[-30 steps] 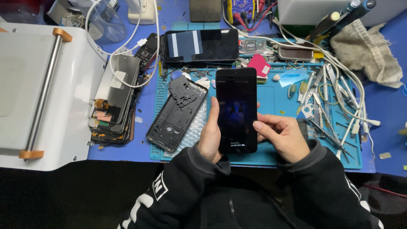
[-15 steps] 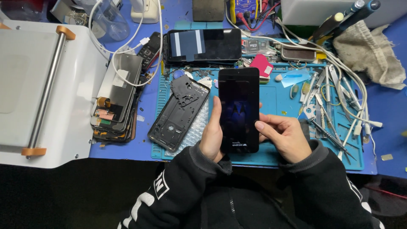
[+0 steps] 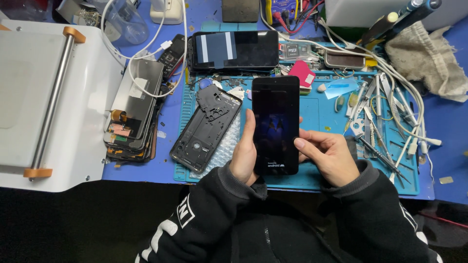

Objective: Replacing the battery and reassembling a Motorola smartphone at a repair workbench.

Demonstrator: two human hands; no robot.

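The left hand (image 3: pixel 243 156) grips the black smartphone (image 3: pixel 275 124) along its edge while the right hand (image 3: pixel 329 156) closes fingers on the opposite side; best kept steady, clear of the tweezers (image 3: pixel 378 146) lying rightward.

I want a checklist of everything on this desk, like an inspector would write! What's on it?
Surface: blue table with a teal work mat.
Job's things: black phone, screen dim, held upright over the mat.
Clutter: empty phone frame on bubble wrap; stack of screens; second phone lying flat; tweezers and screwdrivers; pink card; grey rag.
Hands: left hand grips the phone's edge; right hand touches its other edge.
Cables: white cables at left, more at right.
Surroundings: white machine with a metal bar.
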